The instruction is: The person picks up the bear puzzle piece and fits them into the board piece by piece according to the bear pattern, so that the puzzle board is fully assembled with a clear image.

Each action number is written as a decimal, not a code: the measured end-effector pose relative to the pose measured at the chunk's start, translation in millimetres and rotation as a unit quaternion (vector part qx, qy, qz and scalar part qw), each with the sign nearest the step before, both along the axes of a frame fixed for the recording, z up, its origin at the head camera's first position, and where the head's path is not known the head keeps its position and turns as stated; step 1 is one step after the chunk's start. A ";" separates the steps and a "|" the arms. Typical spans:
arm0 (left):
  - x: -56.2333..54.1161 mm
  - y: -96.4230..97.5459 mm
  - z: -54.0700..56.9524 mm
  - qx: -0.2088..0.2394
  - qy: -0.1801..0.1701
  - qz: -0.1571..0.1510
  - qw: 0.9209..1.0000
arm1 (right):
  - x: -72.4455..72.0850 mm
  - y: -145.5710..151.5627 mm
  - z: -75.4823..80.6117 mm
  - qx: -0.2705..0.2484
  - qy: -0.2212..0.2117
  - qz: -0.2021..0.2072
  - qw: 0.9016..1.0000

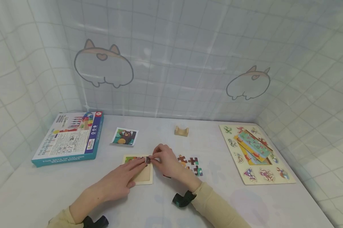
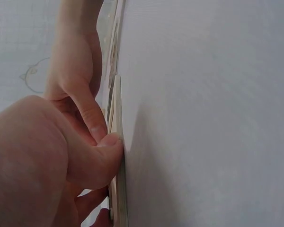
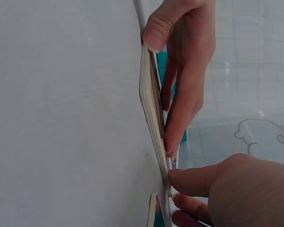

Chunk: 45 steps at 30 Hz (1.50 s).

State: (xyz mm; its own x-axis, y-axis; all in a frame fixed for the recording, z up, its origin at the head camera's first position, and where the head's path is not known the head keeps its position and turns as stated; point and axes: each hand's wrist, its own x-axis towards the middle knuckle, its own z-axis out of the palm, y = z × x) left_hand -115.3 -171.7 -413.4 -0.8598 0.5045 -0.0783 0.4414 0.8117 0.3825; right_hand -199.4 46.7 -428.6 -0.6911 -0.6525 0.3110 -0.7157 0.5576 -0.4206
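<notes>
A square wooden puzzle tray [image 1: 144,176] lies on the table, with colourful pieces along its far side and bare wood nearer me. My left hand [image 1: 117,182] reaches over the tray, fairly straight fingers pressing on the pieces. Its thumb [image 3: 155,40] rests at the tray's edge. At the far right corner, my right hand [image 1: 169,163] pinches a dark brown puzzle piece [image 1: 148,160] between thumb and index finger, right by the left fingertips. Several loose jigsaw pieces [image 1: 193,161] lie to the right of the right hand, partly hidden behind it.
A bear picture card [image 1: 126,137] lies beyond the tray. Behind stands a small wooden holder [image 1: 181,131]. A boxed bead set [image 1: 70,136] is at the left; an animal puzzle board [image 1: 246,175] carrying colourful cards [image 1: 254,144] is at the right. A patterned curtain [image 1: 171,63] encloses the table.
</notes>
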 end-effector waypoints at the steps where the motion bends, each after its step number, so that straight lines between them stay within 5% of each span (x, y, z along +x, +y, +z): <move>1: 0.0 -0.2 -0.2 0.000 0.004 -0.001 1.000 | -1.1 1.1 0.3 -0.002 -0.002 0.007 1.000; 11: -0.9 0.8 -3.5 -0.014 0.013 -0.008 1.000 | -14.6 17.7 8.1 -0.031 -0.150 0.016 0.988; 17: -0.1 0.1 -4.1 -0.011 0.023 -0.018 1.000 | -17.6 24.4 9.7 -0.045 -0.187 -0.005 0.981; 25: 0.2 1.1 -3.3 -0.010 0.037 -0.030 0.999 | -22.7 39.7 11.4 -0.037 -0.197 -0.020 0.979; 34: -3.3 0.4 -1.3 -0.014 0.008 -0.012 1.000 | -19.8 65.0 7.1 -0.033 -0.151 -0.008 0.988; 45: -2.0 2.2 -2.6 0.007 0.014 -0.009 1.000 | -17.4 71.4 5.5 -0.008 -0.111 0.014 0.994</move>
